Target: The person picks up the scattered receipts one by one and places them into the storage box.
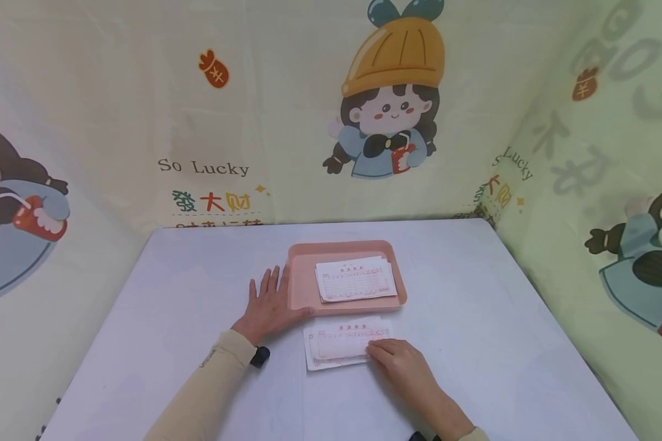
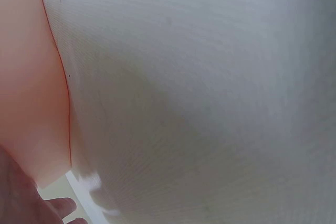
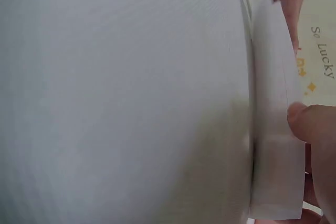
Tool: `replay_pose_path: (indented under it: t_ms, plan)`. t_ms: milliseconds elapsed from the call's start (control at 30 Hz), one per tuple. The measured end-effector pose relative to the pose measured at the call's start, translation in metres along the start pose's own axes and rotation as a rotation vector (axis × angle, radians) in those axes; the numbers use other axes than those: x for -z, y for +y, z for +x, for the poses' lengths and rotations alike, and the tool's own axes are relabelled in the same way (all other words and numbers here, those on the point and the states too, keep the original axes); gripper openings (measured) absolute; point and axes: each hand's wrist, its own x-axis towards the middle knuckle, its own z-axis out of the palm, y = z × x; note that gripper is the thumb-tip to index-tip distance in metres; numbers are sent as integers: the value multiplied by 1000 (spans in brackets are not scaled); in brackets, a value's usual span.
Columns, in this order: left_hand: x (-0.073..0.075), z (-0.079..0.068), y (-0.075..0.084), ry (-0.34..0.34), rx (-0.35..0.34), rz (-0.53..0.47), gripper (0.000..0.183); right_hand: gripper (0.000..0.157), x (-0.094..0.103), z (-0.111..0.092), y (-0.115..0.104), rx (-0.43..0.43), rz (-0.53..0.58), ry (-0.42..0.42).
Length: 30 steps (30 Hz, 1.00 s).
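Note:
My left hand (image 1: 269,308) lies with fingers spread against the left side of a pink tray (image 1: 302,278), its thumb along the tray's near rim. In the tray rests a stack of printed paper slips (image 1: 355,283) with red lines and red headings. Closer to me, a second stack of the same slips (image 1: 339,346) lies on the table, its sheets slightly fanned. My right hand (image 1: 405,367) pinches the right edge of its top slips. In the right wrist view the thumb (image 3: 298,116) presses on a pale slip (image 3: 278,171), with the other fingers beneath.
The white table (image 1: 198,263) runs back to a cloth wall (image 1: 287,122) printed with cartoon figures and lettering. Another printed cloth (image 1: 557,153) stands along the right side. Dark bands (image 1: 260,357) sit at both wrists.

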Motion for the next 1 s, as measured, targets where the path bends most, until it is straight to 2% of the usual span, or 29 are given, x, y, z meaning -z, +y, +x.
replay_pose_path:
  t_ms: [333,700,1000]
  plan:
    - [0,-1,-1,9,-6,-15,119,35,0,2,1,3,-16,31]
    - [2,-1,1,-15,10,-10,120,29,4,4,-1,-39,-14,-26]
    - [1,0,0,-4,8,-17,120,38,4,4,0,-4,-19,69]
